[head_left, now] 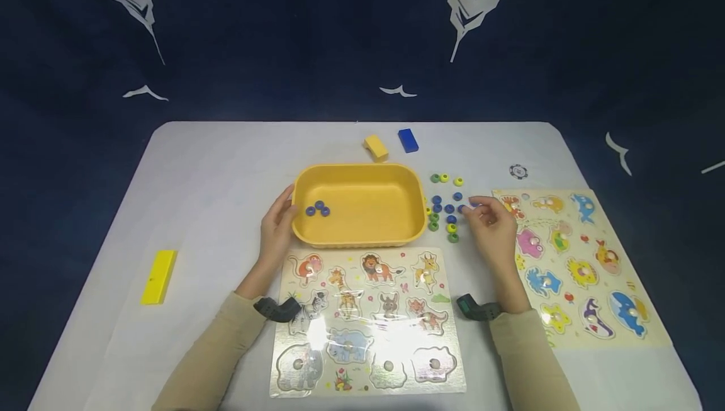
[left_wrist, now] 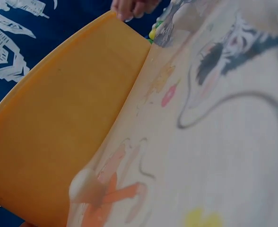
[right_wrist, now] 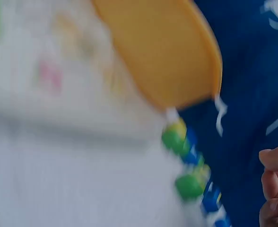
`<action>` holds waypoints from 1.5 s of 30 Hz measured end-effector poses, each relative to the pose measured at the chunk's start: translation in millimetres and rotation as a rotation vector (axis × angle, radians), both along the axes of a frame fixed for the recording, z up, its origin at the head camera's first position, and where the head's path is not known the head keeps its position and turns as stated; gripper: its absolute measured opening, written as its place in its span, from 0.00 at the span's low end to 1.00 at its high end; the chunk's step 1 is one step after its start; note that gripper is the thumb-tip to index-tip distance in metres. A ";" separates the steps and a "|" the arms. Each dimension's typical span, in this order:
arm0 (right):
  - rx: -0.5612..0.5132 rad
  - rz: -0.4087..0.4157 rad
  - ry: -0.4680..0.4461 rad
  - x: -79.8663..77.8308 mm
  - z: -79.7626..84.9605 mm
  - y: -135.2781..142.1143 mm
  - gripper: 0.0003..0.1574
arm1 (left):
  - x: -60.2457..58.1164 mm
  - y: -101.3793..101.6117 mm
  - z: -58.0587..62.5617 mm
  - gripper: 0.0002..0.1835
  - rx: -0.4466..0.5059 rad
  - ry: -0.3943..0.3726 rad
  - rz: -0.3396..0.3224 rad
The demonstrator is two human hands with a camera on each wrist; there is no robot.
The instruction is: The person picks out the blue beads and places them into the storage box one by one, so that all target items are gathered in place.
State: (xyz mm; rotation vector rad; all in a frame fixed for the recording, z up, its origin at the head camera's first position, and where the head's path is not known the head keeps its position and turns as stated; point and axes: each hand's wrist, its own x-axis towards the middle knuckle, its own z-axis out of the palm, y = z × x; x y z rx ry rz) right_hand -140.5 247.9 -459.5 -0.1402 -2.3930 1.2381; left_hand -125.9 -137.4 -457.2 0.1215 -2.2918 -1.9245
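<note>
A yellow plastic basin [head_left: 368,235] stands in mid-table, with three blue beads [head_left: 320,205] inside at its left. My left hand [head_left: 276,225] grips its left end, thumb at the rim. In the left wrist view, the basin's side [left_wrist: 68,99] fills much of the left. My right hand [head_left: 494,225] is bent over several loose blue, green and yellow beads [head_left: 451,219] right of the basin. Blue shows by its thumb and index finger; whether a bead is pinched is unclear. In the right wrist view, that hand's curled fingers [right_wrist: 273,184] enter at the right edge.
An animal puzzle board [head_left: 368,298] lies before the basin, under my forearms. A sea-animal puzzle board [head_left: 572,285] lies at right. Behind the basin are a yellow block [head_left: 376,148] and a blue block [head_left: 408,140]. A long yellow block [head_left: 158,277] lies left; a round chip [head_left: 518,172] sits back right.
</note>
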 end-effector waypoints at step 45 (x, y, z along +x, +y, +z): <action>0.032 0.263 -0.129 -29.4 64.7 -82.1 0.15 | 7.8 3.0 19.3 0.23 0.031 0.000 -0.025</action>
